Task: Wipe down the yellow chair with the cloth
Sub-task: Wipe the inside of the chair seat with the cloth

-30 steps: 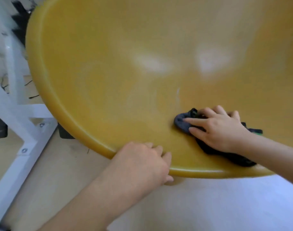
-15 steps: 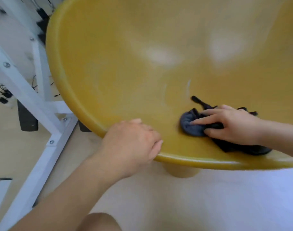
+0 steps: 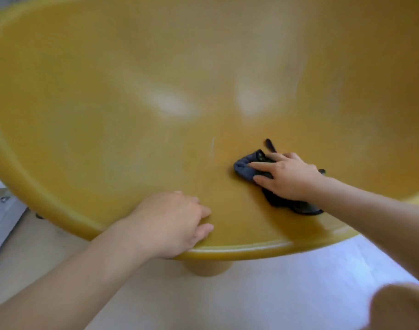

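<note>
Vs 0.5 s ago: view sat closer, the glossy yellow plastic bowl-shaped chair (image 3: 108, 115) filled the shot & the white metal frame (image 3: 3, 210) was nearly out at left. R hand (image 3: 289, 177) still lay flat, fingers straight, pressing the crumpled dark blue-grey cloth (image 3: 245, 169) on the seat, just right of a pale streak (image 3: 212, 148). L hand (image 3: 170, 222) rested over the front rim, fingers loosely bent, clasping nothing. Cloth's long axis ran diagonally, from the fingertips at upper left to near the front rim under the wrist

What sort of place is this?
Likely an indoor room, home or lounge; hard to narrow. Cues: large glossy yellow moulded bowl chair, pale smooth floor beneath it, white bolted metal frame at the left edge.
</note>
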Demonstrator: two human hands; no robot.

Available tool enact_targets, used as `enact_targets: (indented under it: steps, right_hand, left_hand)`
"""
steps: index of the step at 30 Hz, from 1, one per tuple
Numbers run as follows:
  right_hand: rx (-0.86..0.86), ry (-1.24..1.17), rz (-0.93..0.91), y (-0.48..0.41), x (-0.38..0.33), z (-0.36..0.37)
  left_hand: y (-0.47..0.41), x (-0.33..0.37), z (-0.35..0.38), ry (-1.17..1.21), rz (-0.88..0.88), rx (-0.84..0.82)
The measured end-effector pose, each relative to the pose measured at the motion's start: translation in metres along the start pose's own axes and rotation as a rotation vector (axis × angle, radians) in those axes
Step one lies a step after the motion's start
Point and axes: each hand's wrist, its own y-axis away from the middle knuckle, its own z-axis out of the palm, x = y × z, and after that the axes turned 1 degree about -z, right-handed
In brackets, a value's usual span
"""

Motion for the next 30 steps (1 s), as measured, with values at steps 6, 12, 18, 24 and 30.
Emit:
enact_targets:
  steps: [6,12,18,24,30]
  right_hand:
    - [0.016,-0.296,-0.192,0.0,-0.045,0.01]
    - [0.011,-0.101,-0.329,-0.003,-0.047,0.008]
    - [0.029,-0.165,-0.184,-0.016,-0.053,0.003]
    - [0.044,-0.327,-0.684,0.003,-0.113,0.013]
    - [0.092,-0.206,-0.342,-0.02,-0.078,0.003]
  left_hand:
    - [0.039,-0.027,-0.015,-0.007,-0.093,-0.023]
    - [0.041,-0.023,-0.013,-0.215,-0.132,0.052]
    - [0.042,-0.019,-0.017,-0.152,-0.243,0.106]
    - [0.052,-0.029,-0.018,-0.126,-0.349,0.17]
    - [0.095,-0.037,-0.025,-0.252,-0.764,0.512]
